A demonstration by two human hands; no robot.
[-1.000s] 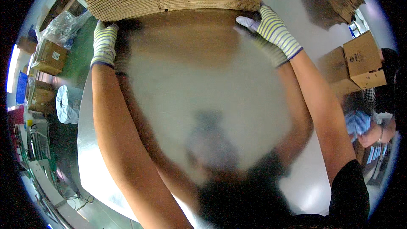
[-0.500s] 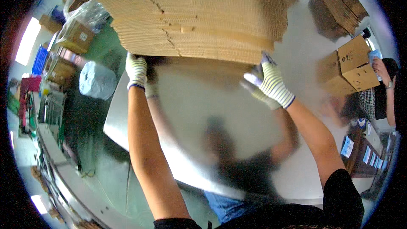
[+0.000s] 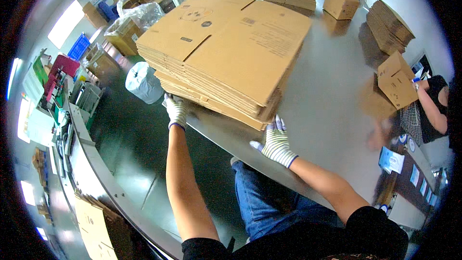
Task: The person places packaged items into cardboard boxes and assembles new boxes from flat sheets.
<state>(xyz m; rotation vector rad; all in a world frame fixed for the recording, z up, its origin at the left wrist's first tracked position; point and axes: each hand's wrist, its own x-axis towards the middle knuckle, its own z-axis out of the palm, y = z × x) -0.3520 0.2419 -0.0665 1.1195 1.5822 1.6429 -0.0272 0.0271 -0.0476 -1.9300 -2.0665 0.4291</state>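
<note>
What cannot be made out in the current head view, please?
Far side of the cardboard stack: head view, hidden by the stack itself.
Palm of the right hand: head view, hidden by the hand's back.
Part of the co-worker: head view, cut off by the dark rim.
Fine print on the top sheet: head view, too small.

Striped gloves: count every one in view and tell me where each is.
2. One is on the left hand, at the near edge of the box stack; the other is on the right hand, beside its near corner. Others may be hidden.
</note>
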